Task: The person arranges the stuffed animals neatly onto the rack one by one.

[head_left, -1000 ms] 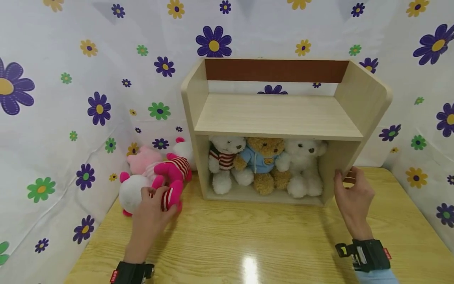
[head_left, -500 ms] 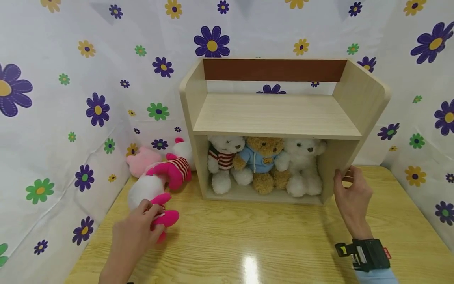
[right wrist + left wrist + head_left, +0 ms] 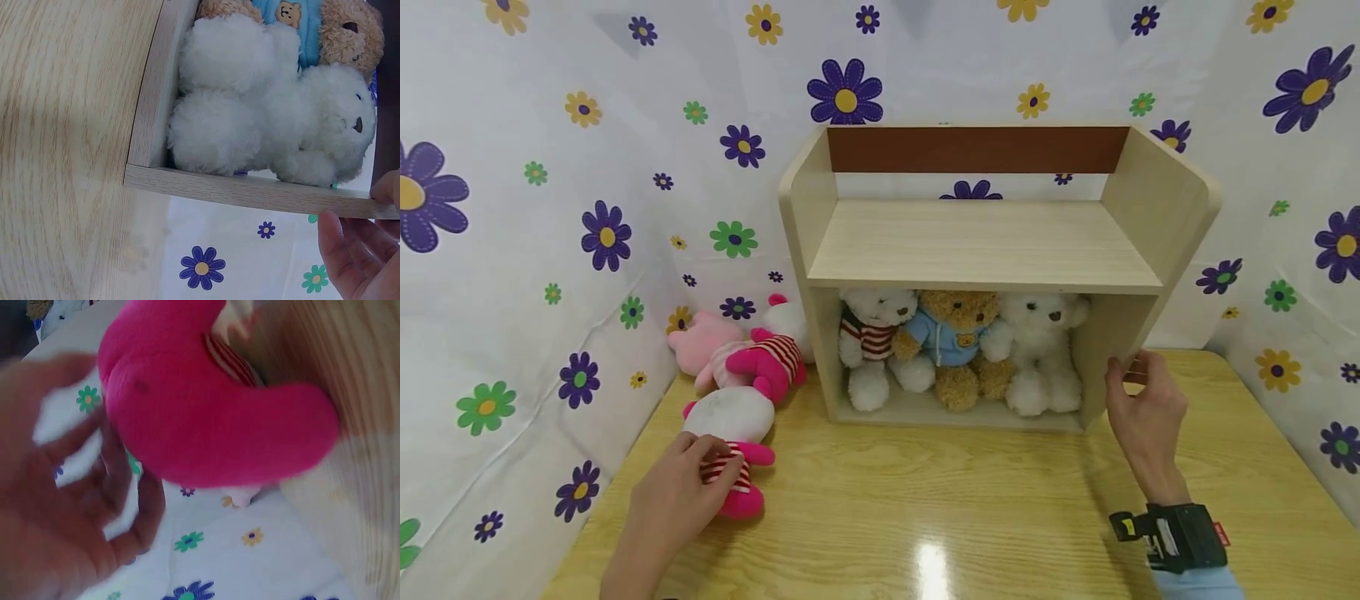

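My left hand (image 3: 666, 500) pinches a pink-and-white stuffed bear (image 3: 733, 417) by its red-and-white striped shirt, low over the left part of the table. The bear's white head points away from me; in the left wrist view its bright pink legs (image 3: 206, 431) fill the middle, with fingers and thumb along one side. My right hand (image 3: 1150, 421) grips the front edge of the right side panel (image 3: 269, 195) of a wooden shelf (image 3: 985, 246). Inside the lower compartment sit a white bear in a striped sweater (image 3: 876, 340), a brown bear in blue (image 3: 958, 342) and a plain white bear (image 3: 1037, 354).
Left of the shelf lie more plush toys: a pink one (image 3: 703, 342), one in a striped top (image 3: 775, 362), and a white-headed one (image 3: 786, 321) partly hidden by the shelf. A flower-print cloth (image 3: 647, 167) hangs behind the wooden table (image 3: 850, 517).
My left hand has drawn the pink-and-white bear away from the other plush toys, toward me, and turned it so its head points away. The right hand keeps its grip on the shelf.
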